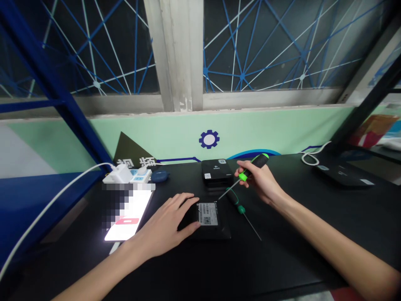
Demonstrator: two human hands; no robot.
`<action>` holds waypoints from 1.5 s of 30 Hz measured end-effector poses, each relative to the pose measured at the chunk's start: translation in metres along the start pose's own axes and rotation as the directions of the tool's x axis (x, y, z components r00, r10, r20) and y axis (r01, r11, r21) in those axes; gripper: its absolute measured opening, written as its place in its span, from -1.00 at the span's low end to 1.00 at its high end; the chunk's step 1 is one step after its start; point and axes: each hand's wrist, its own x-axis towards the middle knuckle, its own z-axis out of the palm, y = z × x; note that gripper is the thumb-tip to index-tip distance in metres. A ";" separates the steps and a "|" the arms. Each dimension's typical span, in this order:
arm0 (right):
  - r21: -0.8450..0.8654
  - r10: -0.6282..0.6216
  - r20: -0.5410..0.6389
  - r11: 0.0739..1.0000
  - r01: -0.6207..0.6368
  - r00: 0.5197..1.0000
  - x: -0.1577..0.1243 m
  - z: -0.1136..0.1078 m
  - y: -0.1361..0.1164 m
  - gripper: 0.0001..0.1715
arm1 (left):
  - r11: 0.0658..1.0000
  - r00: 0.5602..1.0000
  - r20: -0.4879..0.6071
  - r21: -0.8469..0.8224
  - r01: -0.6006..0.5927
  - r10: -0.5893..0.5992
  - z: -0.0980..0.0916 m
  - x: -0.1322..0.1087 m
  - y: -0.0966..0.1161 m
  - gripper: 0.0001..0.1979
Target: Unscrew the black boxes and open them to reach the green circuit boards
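A pale green wall [175, 133] with a navy gear emblem [209, 139] ran beneath a window [269, 46] crossed by blue and white lines, and a black surface [282, 259] stretched out below. Midway between that surface's near and far edges lay a flat black device [213, 230], the left hand [171, 221] resting along its side, fingers fanned and thumb set apart. The right hand [258, 179] had its fingers pinched around the handle of a black-and-green screwdriver [254, 166], whose shaft slanted down to the device's far right corner; whether the tip touched could not be told. A slip seemed the likeliest trouble: at that slant the tip could skate off and scratch the casing or its label [207, 214], and a light left-hand hold could let the device turn. A second screwdriver [241, 209], loose just beside it, might roll if knocked. The label bore a square code and rows of print too small to read. Nearer the far edge, a black box [216, 169] carried a white code sticker and pale lettering, also illegible, while the white Chinese characters [147, 161] on the wall, towards the surface's far left corner, were too blurred to make out. No brand could be confirmed.
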 end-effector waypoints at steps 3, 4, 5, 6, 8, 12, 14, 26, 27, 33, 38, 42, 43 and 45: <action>0.005 -0.003 -0.015 1.000 0.003 1.000 0.001 -0.001 -0.001 -0.64 | 1.000 1.000 -0.006 0.005 -0.007 0.007 0.000 0.000 0.000 -0.47; 0.011 -0.003 -0.013 1.000 0.004 1.000 0.001 -0.002 -0.001 -0.64 | 1.000 1.000 -0.007 0.008 -0.006 0.006 0.001 0.000 0.000 -0.47; 0.017 -0.005 -0.010 1.000 0.005 1.000 0.001 -0.002 -0.001 -0.64 | 1.000 1.000 -0.007 0.011 -0.004 0.004 0.001 0.000 0.000 -0.47; 0.023 -0.006 -0.007 1.000 0.007 1.000 0.001 -0.003 -0.001 -0.65 | 1.000 1.000 -0.006 0.014 -0.002 0.002 0.001 0.000 0.000 -0.47; 0.046 -0.011 0.013 0.999 0.010 1.000 0.001 -0.004 0.000 -0.66 | 1.000 1.000 -0.013 0.014 -0.004 0.005 0.001 0.000 0.000 -0.47; 0.120 -0.034 0.079 0.993 0.024 0.996 0.000 -0.007 -0.001 -0.72 | 1.000 0.999 -0.029 0.009 -0.021 0.022 0.001 -0.001 -0.001 -0.48; 0.138 -0.065 0.102 0.989 0.051 0.993 0.000 -0.007 -0.003 -0.76 | 1.000 0.999 -0.026 0.010 -0.025 0.025 0.001 -0.001 -0.001 -0.47; 0.053 -0.141 0.135 0.989 0.135 0.981 -0.003 -0.002 -0.003 -0.72 | 1.000 0.998 0.064 -0.001 -0.012 0.012 -0.004 -0.002 0.000 -0.35; 0.047 -0.143 0.139 0.989 0.138 0.980 -0.003 -0.002 -0.003 -0.72 | 1.000 0.998 0.066 -0.003 -0.012 0.012 -0.004 -0.002 0.000 -0.35; 0.047 -0.170 0.135 0.985 0.165 0.976 -0.002 -0.004 -0.003 -0.72 | 1.000 0.998 0.068 -0.009 -0.010 0.010 -0.005 -0.002 0.000 -0.36; 0.022 -0.192 0.169 0.981 0.191 0.967 -0.004 -0.003 -0.005 -0.73 | 1.000 0.999 0.048 0.002 -0.013 0.013 -0.004 -0.002 0.000 -0.35; 0.008 -0.220 0.193 0.975 0.222 0.956 -0.007 -0.003 -0.008 -0.74 | 1.000 0.999 0.035 0.003 -0.023 0.022 -0.004 -0.003 -0.001 -0.36; 0.015 -0.228 0.200 0.973 0.230 0.953 -0.008 -0.003 -0.009 -0.74 | 1.000 0.999 0.036 0.001 -0.023 0.023 -0.004 -0.003 -0.001 -0.36; 0.039 -0.232 0.218 0.973 0.229 0.948 -0.010 -0.003 -0.010 -0.73 | 1.000 0.999 0.050 -0.001 -0.015 0.015 -0.004 -0.002 -0.001 -0.35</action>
